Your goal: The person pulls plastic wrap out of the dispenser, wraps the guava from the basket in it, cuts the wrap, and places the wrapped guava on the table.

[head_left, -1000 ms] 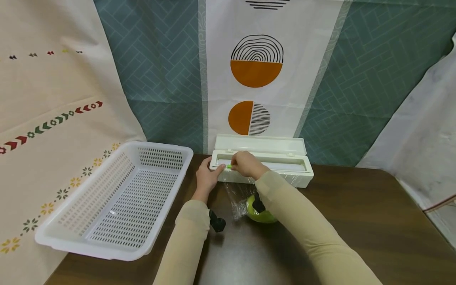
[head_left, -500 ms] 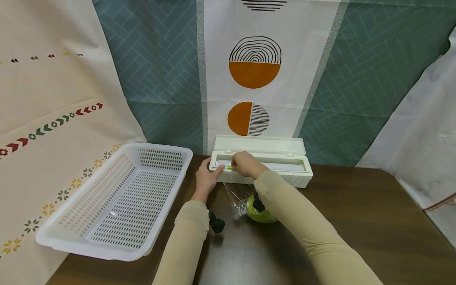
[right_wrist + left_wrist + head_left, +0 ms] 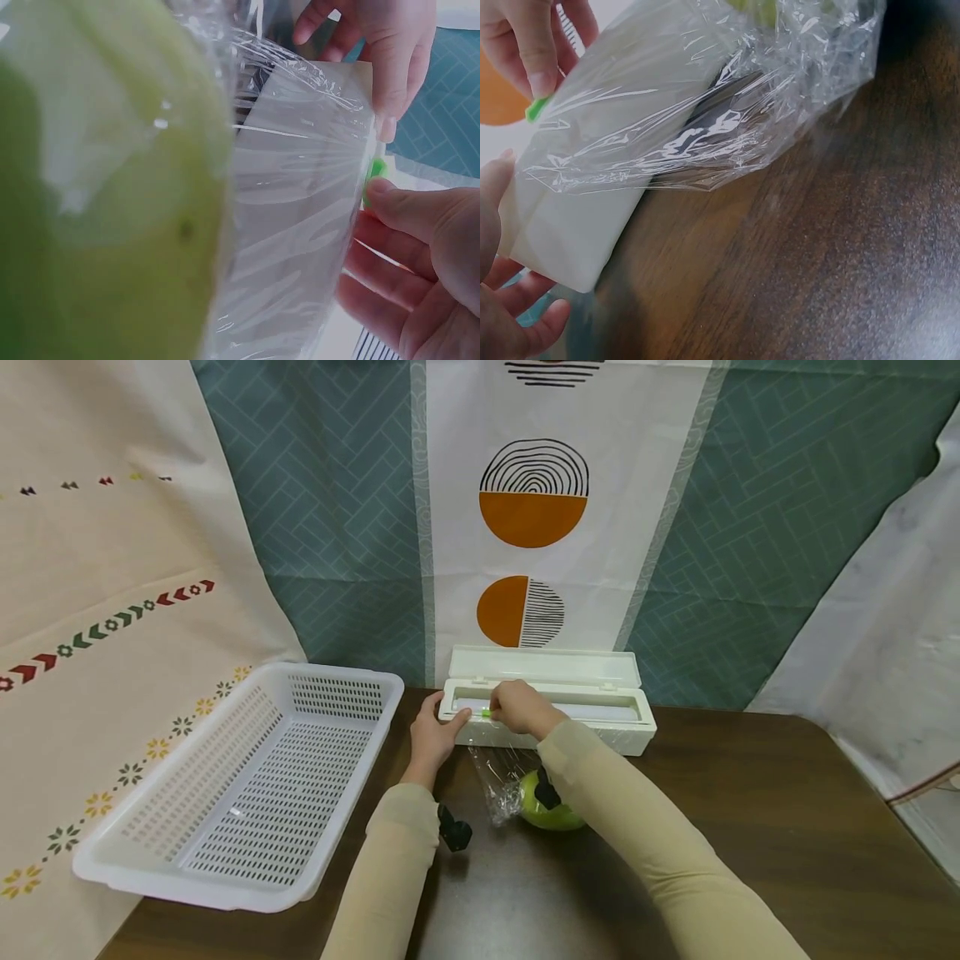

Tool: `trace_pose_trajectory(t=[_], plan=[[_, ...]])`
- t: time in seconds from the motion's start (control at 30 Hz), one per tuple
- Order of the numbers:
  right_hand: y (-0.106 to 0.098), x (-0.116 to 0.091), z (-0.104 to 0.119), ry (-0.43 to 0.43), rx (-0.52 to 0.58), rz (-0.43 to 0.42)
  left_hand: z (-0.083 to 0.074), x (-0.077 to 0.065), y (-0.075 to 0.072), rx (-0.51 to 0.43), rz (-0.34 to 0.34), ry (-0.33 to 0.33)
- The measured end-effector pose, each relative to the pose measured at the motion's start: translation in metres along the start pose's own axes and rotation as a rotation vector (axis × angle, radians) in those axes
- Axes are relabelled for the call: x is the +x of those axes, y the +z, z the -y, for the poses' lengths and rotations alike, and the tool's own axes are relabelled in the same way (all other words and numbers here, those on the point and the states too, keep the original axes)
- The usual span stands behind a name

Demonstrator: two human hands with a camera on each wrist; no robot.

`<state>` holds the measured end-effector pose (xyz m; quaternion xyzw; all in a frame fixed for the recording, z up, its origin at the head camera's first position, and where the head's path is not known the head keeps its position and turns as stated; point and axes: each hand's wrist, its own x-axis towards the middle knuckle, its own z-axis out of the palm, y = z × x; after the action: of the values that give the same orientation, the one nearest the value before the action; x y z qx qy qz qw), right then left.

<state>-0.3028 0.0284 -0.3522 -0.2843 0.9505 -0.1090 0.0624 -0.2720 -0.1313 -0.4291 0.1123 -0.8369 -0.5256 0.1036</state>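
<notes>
In the head view, a white plastic wrap dispenser box [image 3: 630, 739] stands at the back of the table with its lid up and a roll inside. My left hand [image 3: 432, 739] grips its left end, thumb on the front edge. Between thumb and fingers, my right hand [image 3: 521, 708] pinches the small green slide cutter [image 3: 374, 174] on that edge. Clear plastic wrap [image 3: 727, 142] hangs from the edge down to a green fruit [image 3: 542, 816], bunched around its left side. My right forearm partly covers the fruit, which looms large under the wrap in the right wrist view.
A white perforated basket [image 3: 318, 868] stands on the left of the dark wooden table [image 3: 757, 827]. Patterned cloths [image 3: 345, 510] hang behind the table, close to the dispenser's raised lid.
My right hand and the green slide cutter have shifted slightly rightward along the dispenser's edge. My left hand keeps its grip on the box end. The fruit stays in place.
</notes>
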Motion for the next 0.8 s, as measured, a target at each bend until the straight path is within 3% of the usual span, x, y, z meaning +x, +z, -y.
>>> trace_pose_trajectory(t=[0.8], plan=[[-0.0033,0.0000,0.0009,0.032,-0.017,0.030,0.0011,0.0008,-0.0007,0.009,0.013,0.018]])
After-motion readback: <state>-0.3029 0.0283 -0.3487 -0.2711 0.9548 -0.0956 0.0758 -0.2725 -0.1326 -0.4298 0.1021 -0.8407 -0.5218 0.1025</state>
